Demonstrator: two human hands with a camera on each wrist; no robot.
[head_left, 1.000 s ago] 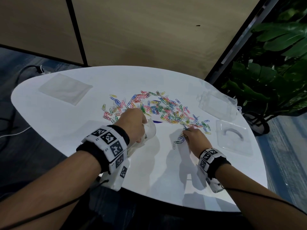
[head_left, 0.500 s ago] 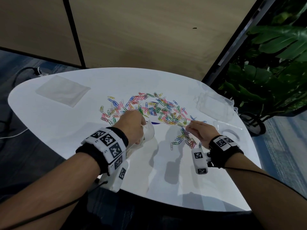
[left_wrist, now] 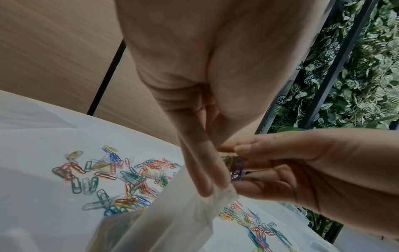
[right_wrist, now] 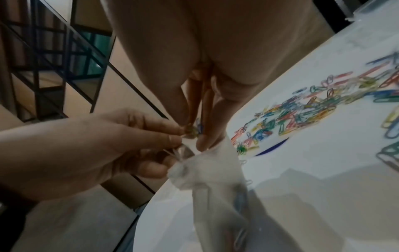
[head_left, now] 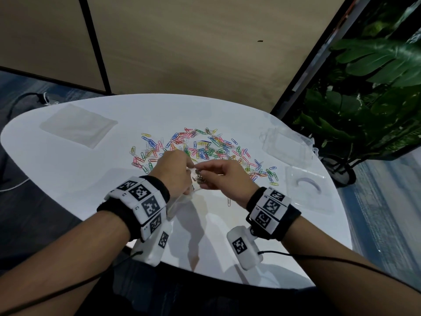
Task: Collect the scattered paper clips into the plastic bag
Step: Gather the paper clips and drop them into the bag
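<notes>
Coloured paper clips (head_left: 200, 147) lie scattered across the middle of the white table (head_left: 68, 174). My left hand (head_left: 175, 172) pinches the mouth of a clear plastic bag (left_wrist: 172, 214), which hangs below it with clips inside. My right hand (head_left: 218, 176) pinches a small bunch of paper clips (left_wrist: 234, 166) right at the bag's mouth (right_wrist: 183, 153), its fingertips touching those of the left hand. In the right wrist view the bag (right_wrist: 218, 187) droops onto the table. One loose clip (head_left: 229, 202) lies under my right wrist.
A flat clear bag (head_left: 77, 125) lies at the table's far left. Two clear plastic packaging shells (head_left: 284, 144) (head_left: 307, 188) sit at the right edge. A leafy plant (head_left: 369, 92) stands beyond the table on the right; a wooden wall is behind.
My right hand has left the table with a pinch of clips and swung left to the bag's mouth. The left hand stayed in place holding the bag.
</notes>
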